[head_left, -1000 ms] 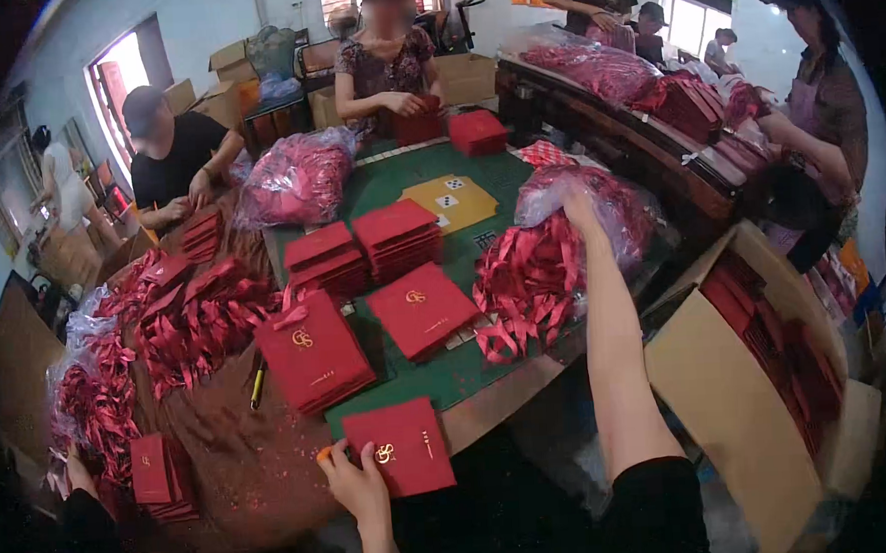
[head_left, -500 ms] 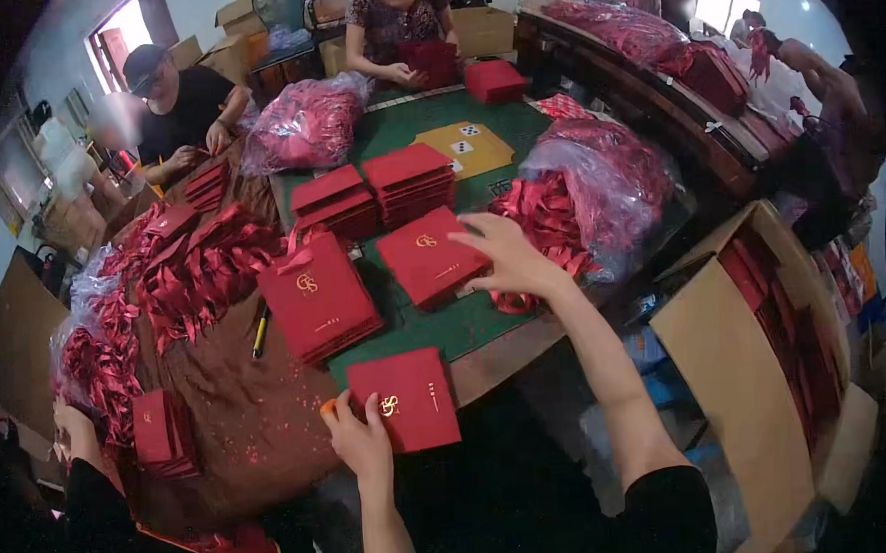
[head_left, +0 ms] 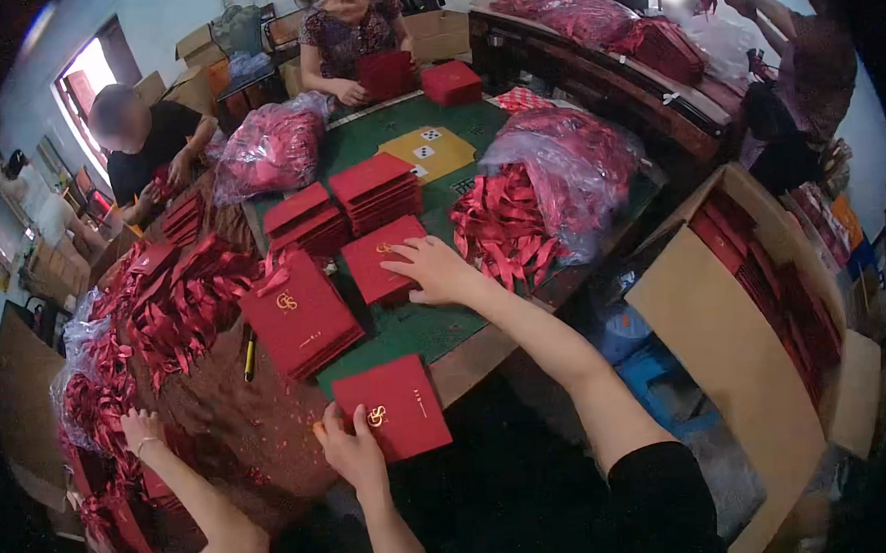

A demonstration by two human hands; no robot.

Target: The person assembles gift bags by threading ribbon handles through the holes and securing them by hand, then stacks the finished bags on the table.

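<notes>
My left hand [head_left: 355,451] holds a red bag with a gold logo [head_left: 400,409] by its left side at the table's front edge, thumb on top. Over a short stack of red bags [head_left: 367,265] lies my right hand [head_left: 433,269], fingers spread on the top bag. A taller stack of red bags [head_left: 295,314] stands to the left, with a ribbon at its upper corner. Two piles of folded red bags [head_left: 373,185] are behind. Red ribbons [head_left: 505,223] spill from a clear plastic bag [head_left: 578,169] to the right.
A co-worker's hand [head_left: 143,430] is at the ribbon heap [head_left: 99,395] on the left. Other people sit or stand around the tables. An open carton [head_left: 716,332] of red bags stands right. A yellow pen [head_left: 250,357] and yellow card [head_left: 442,161] lie on the tables.
My right hand has moved left from the plastic bag of ribbons onto the short stack. My left hand still holds its bag. A co-worker's arm has reached further in at lower left.
</notes>
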